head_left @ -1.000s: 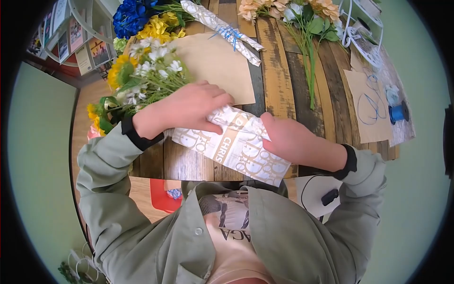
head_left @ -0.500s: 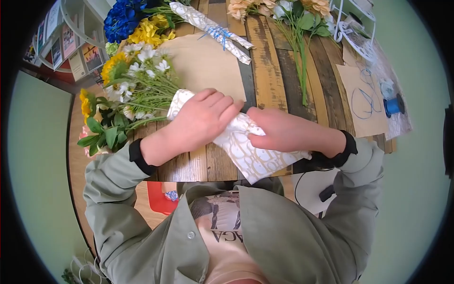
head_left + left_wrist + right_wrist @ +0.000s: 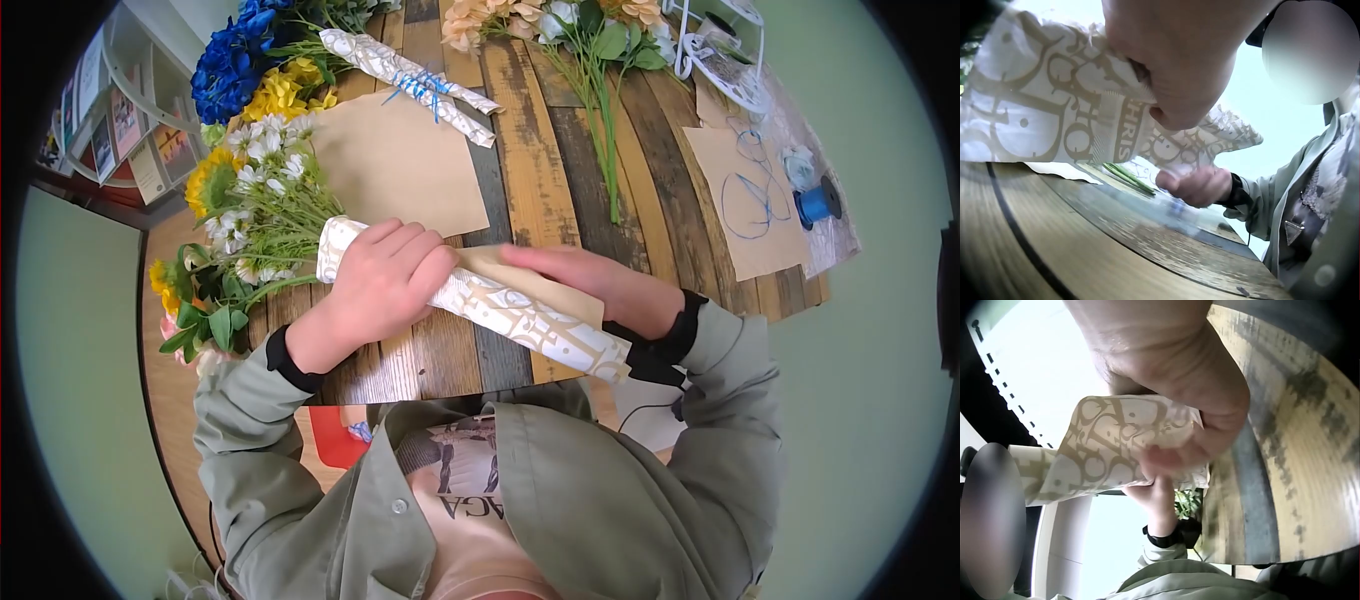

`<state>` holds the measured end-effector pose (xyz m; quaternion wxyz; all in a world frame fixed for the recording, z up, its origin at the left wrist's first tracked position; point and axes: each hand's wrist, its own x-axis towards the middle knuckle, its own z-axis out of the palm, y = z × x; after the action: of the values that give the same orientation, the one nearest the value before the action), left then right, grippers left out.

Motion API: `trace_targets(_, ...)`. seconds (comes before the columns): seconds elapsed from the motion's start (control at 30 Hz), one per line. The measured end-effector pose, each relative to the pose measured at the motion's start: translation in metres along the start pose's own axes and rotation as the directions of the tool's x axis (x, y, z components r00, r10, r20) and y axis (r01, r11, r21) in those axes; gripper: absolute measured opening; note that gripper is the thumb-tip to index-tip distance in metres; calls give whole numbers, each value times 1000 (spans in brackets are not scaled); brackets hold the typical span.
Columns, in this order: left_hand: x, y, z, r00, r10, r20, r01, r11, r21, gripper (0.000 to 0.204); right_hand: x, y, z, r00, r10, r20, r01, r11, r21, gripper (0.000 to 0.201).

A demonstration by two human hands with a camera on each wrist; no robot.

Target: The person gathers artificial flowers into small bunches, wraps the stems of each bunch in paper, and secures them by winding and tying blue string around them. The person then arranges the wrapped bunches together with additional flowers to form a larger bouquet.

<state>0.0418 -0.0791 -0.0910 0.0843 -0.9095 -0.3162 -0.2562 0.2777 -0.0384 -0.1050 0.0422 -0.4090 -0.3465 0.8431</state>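
Note:
A sleeve of white-and-gold patterned paper (image 3: 540, 330) surrounds the lower part of a flower bunch, slanting toward the table's front edge. My left hand (image 3: 385, 280) grips it near its upper end, fingers curled over the top. White daisies (image 3: 265, 165) and sunflowers (image 3: 210, 183) fan out to the left, their stems entering the paper. At the paper's raised flap, tan side up, my right hand (image 3: 595, 280) holds the edge; its fingers (image 3: 1166, 456) bend against the printed side in the right wrist view. The stem ends are hidden inside.
Behind lie a tan paper sheet (image 3: 400, 165), a wrapped bundle tied with blue ribbon (image 3: 420, 90), blue flowers (image 3: 230, 75) and yellow flowers (image 3: 285, 92). Peach flowers (image 3: 480, 22) with long stems are farther right. A blue spool (image 3: 818, 203) and white wire stand (image 3: 725, 70) stand at right.
The paper has gone from a broad folded piece to a narrower roll around the stems. My left hand has shifted left and down; the right hand has lifted a flap showing the tan side.

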Motion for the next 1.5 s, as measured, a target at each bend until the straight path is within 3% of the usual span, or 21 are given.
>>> trace_targets(0.03, -1, 1, -1, 1000, -3, 1, 3, 1000, 0, 31, -2, -3, -4, 986, -161, 39, 165, 977, -137, 34)
trace_targets(0.07, -2, 2, -1, 1000, -4, 7, 4, 1000, 0, 31, 0, -5, -6, 986, -160, 43, 165, 977, -133, 34)
trace_targets(0.13, -3, 5, -1, 998, 31, 46, -30, 999, -30, 31, 2, -11, -9, 902, -429, -38, 408, 880, -242, 27)
trace_targets(0.17, -3, 6, -1, 998, 32, 50, -30, 999, -34, 31, 4, -13, -15, 888, -460, -2, 427, 826, -368, 27)
trace_targets(0.27, -3, 11, -1, 987, -12, 162, 20, 999, -45, 26, 15, -13, -21, 891, -452, 36, 416, 784, -461, 26)
trace_targets(0.33, 1, 21, 1, 959, -74, 274, 76, 997, 1, 26, 23, -6, -20, 867, -494, 72, 466, 749, -472, 26)
trace_targets(0.47, 2, 41, 18, 975, 0, 223, -18, 997, 79, 40, 28, 3, -15, 807, -561, 185, 584, 714, -386, 22)
trace_targets(0.53, 10, 57, 24, 969, 99, 228, -129, 985, 118, 44, 27, 2, -16, 808, -566, 164, 574, 692, -437, 21)
trace_targets(0.63, 20, 70, 35, 971, 60, 231, -76, 995, 59, 40, 25, -4, -20, 869, -482, 110, 478, 763, -435, 21)
trace_targets(0.7, 22, 72, 41, 967, 22, 253, -34, 998, 45, 36, 26, -5, -24, 802, -595, 42, 495, 624, -604, 24)
trace_targets(0.73, 21, 72, 44, 962, 47, 268, -52, 999, 14, 32, 25, -6, -25, 802, -597, 39, 495, 625, -604, 24)
trace_targets(0.8, 21, 72, 47, 954, 76, 289, -72, 997, -25, 27, 23, -10, -27, 720, -694, 2, 459, 474, -752, 27)
trace_targets(0.9, 21, 74, 51, 979, 75, 189, -60, 994, -86, 24, 26, -9, -35, 653, -755, 49, 498, 381, -779, 28)
trace_targets(1.03, 18, 75, 53, 975, -9, 222, 34, 994, -106, 31, 32, -8, -44, 653, -756, 51, 491, 371, -788, 29)
trace_targets(1.13, 18, 72, 53, 975, -25, 221, 51, 993, -111, 35, 41, -5, -52, 586, -805, 95, 552, 310, -774, 28)
trace_targets(1.3, 22, 70, 44, 972, -65, 226, 109, 975, -191, 41, 40, -10, -54, 648, -760, 43, 453, 339, -825, 30)
trace_targets(1.43, 23, 66, 42, 964, -87, 250, 161, 942, -295, 37, 46, -9, -57, 647, -762, 10, 438, 362, -823, 29)
trace_targets(1.5, 22, 62, 44, 960, -84, 265, 175, 925, -338, 35, 43, -12, -56, 591, -806, 26, 452, 304, -838, 28)
